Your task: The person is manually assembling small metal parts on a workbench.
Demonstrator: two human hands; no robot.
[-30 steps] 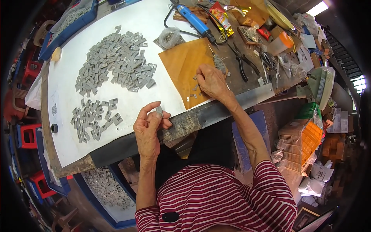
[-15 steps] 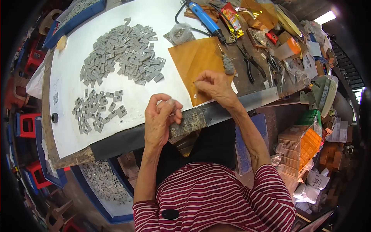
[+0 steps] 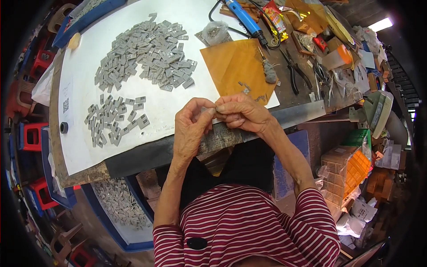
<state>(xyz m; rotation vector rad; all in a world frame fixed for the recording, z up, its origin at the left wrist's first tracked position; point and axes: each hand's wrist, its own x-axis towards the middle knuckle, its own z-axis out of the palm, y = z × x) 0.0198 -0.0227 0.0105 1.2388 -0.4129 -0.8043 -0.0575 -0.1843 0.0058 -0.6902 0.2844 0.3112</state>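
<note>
While pinched together at the worktop (image 3: 147, 153) edge, left hand (image 3: 192, 129) and right hand (image 3: 242, 113) both closed narrowly on one small grey piece (image 3: 212, 110). Could slip and drop into the lap, being tiny and smooth. At 11 o'clock, flat rectangular grey plastic pieces (image 3: 147, 53) heaped; at 1 o'clock, matte orange paper sheet (image 3: 233, 66).

The small grey parts (image 3: 147, 55) look like matt plastic, heaped on a smooth white sheet (image 3: 178, 104). The brown paper (image 3: 238, 66) is matt. The table's edge (image 3: 89, 173) shows rough, worn wood. The screwdriver's blue body (image 3: 242, 15) looks like glossy plastic.
</note>
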